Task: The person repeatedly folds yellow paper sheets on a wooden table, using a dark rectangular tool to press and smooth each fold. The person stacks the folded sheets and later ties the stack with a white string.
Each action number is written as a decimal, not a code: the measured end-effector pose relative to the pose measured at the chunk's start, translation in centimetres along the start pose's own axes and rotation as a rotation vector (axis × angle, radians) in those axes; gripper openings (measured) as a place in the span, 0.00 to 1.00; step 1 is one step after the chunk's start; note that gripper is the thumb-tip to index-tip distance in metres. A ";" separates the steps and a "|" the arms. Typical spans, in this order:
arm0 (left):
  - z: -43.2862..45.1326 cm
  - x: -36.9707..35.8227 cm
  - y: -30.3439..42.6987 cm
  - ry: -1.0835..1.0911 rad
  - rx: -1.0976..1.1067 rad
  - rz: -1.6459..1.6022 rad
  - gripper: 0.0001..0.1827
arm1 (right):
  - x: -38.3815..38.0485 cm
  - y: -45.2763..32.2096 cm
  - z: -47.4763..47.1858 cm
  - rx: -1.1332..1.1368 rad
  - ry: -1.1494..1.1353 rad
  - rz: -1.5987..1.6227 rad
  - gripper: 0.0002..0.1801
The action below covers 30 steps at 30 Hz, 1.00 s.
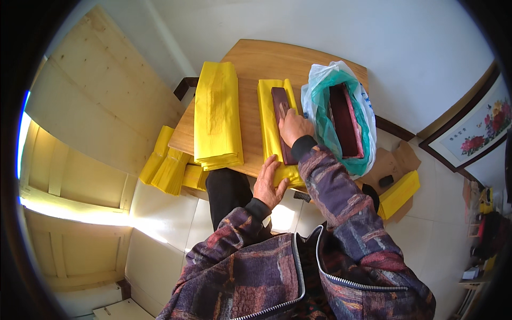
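Observation:
On the wooden table (256, 56) a dark red flat block (282, 98) lies lengthwise on a yellow paper stack (267, 116). My right hand (296, 125) rests on the block's middle, with the fingers bent over its handle-like raised part. My left hand (271, 185) lies at the near end of the same stack, fingers apart, touching the yellow sheets. To the left is a thicker stack of folded yellow paper (218, 116). On the right a dark red inked tray (345, 124) sits in a white and green plastic bag (320, 108).
Bundles of yellow paper (172, 172) lie low at the table's left side. More yellow paper (400, 194) lies on an opened cardboard box (378, 164) at the right, by a small black object (386, 181). A framed flower picture (472, 128) stands at the far right.

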<state>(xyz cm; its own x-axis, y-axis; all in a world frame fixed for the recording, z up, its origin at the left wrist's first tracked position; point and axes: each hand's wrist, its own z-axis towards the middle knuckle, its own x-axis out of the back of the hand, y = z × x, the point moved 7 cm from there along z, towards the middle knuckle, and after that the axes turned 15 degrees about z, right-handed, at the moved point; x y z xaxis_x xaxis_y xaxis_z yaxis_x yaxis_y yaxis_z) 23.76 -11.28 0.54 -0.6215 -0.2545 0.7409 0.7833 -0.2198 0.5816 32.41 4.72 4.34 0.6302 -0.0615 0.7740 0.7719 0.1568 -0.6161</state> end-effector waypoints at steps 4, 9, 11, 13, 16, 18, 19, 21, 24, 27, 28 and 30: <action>0.0 0.4 0.1 -0.028 -0.017 0.000 0.27 | 1.5 1.3 0.8 -0.006 0.013 0.207 0.17; 0.4 2.7 0.3 0.088 0.002 0.018 0.26 | 6.2 6.1 -0.7 -0.096 0.041 1.015 0.17; 1.3 3.5 0.6 0.166 -0.034 0.025 0.25 | 7.3 6.4 -2.9 0.005 -0.098 1.740 0.16; 3.0 3.5 0.5 0.210 -0.087 0.052 0.24 | 10.3 7.3 -5.8 0.298 -0.037 1.225 0.18; 6.9 2.1 -2.0 0.177 0.044 0.068 0.26 | 9.1 10.6 -7.5 -0.039 -0.088 1.846 0.21; 9.1 0.4 -4.5 0.089 0.233 0.056 0.30 | 9.1 11.6 -8.1 -0.021 -0.028 1.944 0.22; 10.0 -0.1 -5.2 0.099 0.268 0.091 0.31 | 9.0 12.0 -8.3 -0.054 -0.038 1.954 0.21; 11.4 -1.4 -6.9 0.067 0.389 0.165 0.32 | 9.1 12.5 -8.8 -0.111 -0.043 1.978 0.21; 12.7 -2.4 -9.6 0.029 0.552 0.110 0.30 | 10.6 12.7 -9.0 -0.057 0.020 1.900 0.21; 13.9 -2.8 -10.9 0.062 0.584 -0.008 0.25 | 12.6 12.6 -9.3 0.080 0.000 1.580 0.21; 14.1 -3.0 -11.4 0.049 0.613 -0.037 0.24 | 12.8 12.8 -9.0 0.097 0.057 1.544 0.21; 14.5 -3.0 -11.9 0.040 0.644 -0.086 0.18 | 12.2 14.7 -8.2 -0.113 0.091 1.545 0.18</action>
<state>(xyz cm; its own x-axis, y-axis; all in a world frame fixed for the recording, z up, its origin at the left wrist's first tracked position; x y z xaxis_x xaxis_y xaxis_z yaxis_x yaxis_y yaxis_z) 16.57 5.73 -3.77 -0.6731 -0.2984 0.6766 0.5751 0.3640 0.7327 52.12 -1.78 3.52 0.7912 0.0255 -0.6111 -0.6115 0.0496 -0.7897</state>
